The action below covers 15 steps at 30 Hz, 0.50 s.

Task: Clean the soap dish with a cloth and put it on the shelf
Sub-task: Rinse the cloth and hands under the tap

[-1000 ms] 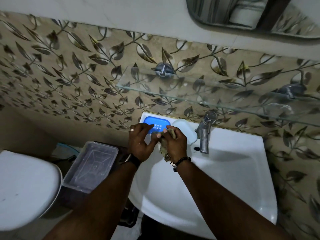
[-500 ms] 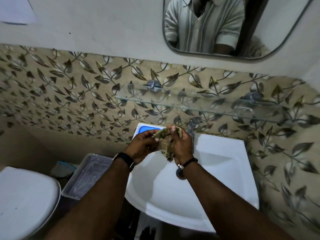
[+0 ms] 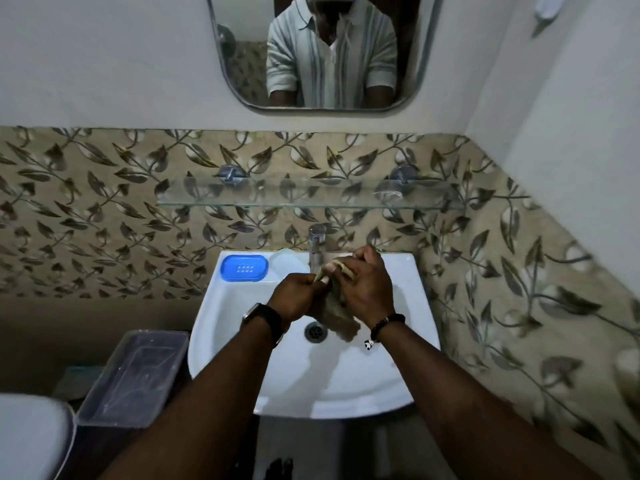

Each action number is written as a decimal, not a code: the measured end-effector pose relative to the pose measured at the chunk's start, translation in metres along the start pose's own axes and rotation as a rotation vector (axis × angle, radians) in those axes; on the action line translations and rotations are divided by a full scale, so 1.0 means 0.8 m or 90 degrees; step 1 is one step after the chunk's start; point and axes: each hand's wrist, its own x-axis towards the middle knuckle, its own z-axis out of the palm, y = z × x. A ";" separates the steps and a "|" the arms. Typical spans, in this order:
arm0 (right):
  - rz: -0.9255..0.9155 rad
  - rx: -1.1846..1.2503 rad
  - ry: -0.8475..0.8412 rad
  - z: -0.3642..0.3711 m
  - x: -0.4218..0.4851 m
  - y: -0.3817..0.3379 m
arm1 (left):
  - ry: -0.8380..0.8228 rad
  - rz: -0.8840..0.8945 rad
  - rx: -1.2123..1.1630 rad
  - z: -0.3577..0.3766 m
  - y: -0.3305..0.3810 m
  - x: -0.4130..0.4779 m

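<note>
Item 1: left hand (image 3: 298, 296). I see it over the basin of the white sink (image 3: 235, 341), knuckles up, fingers curled tight on the upper edge of the cloth (image 3: 337, 315); a dark watch on the wrist.

Item 2: right hand (image 3: 363, 289). Back of hand towards me, fingers folded round the same cloth just below the tap (image 3: 317, 249), touching the left hand; beaded bracelet on the wrist. Both forearms reach in from the bottom edge.

Item 3: cloth, olive-brown, bunched between both hands, its loose end hanging beside the drain (image 3: 315, 331).

Item 4: soap dish (image 3: 244, 268), blue, lying flat on the sink's back left ledge, clear of both hands.

Item 5: glass shelf (image 3: 311, 195), on the leaf-patterned wall above the tap.
</note>
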 end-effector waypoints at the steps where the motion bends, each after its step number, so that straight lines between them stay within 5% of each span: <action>1: -0.012 -0.021 -0.004 -0.007 -0.008 0.001 | 0.000 -0.012 -0.030 0.016 0.001 -0.003; 6: -0.015 -0.039 -0.073 -0.037 -0.051 0.013 | -0.073 -0.103 -0.313 0.076 -0.001 -0.017; 8: 0.018 0.050 -0.067 -0.047 -0.064 0.028 | -0.102 -0.089 -0.307 0.090 -0.008 -0.019; 12: 0.142 0.203 0.066 -0.060 -0.065 0.060 | -0.083 -0.021 -0.282 0.114 -0.013 -0.016; 15: 0.366 0.318 0.096 -0.062 -0.055 0.082 | -0.090 -0.005 -0.327 0.121 -0.007 -0.005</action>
